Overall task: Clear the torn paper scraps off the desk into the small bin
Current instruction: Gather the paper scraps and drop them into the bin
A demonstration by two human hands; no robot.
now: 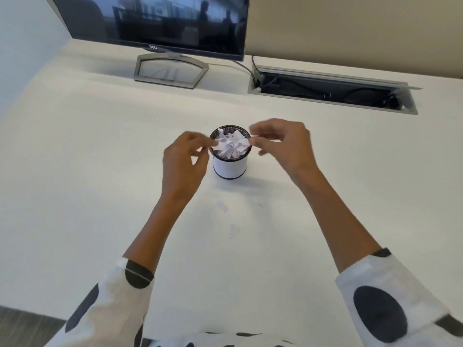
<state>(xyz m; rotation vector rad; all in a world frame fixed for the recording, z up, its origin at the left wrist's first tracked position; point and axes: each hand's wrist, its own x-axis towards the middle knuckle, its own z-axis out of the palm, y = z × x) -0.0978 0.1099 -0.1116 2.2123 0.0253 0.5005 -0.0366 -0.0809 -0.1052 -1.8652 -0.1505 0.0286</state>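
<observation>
A small round bin [230,166] with a white wall and dark mesh rim stands mid-desk, packed with crumpled white paper scraps [230,145]. My left hand [184,161] is at the bin's left rim, thumb and forefinger pinching the edge of a scrap there. My right hand [283,144] is at the right rim and pinches a small white scrap between thumb and forefinger. Both hands are blurred. Three scraps lie on the desk in front of the bin: one scrap [223,207], a longer scrap [233,231] nearer me, and a tiny scrap [260,204].
A dark monitor [160,23] on a grey stand [171,70] sits at the back of the white desk [87,171]. An open cable tray [330,90] with cords is recessed at the back right. The desk's near-left edge drops to grey floor [22,326].
</observation>
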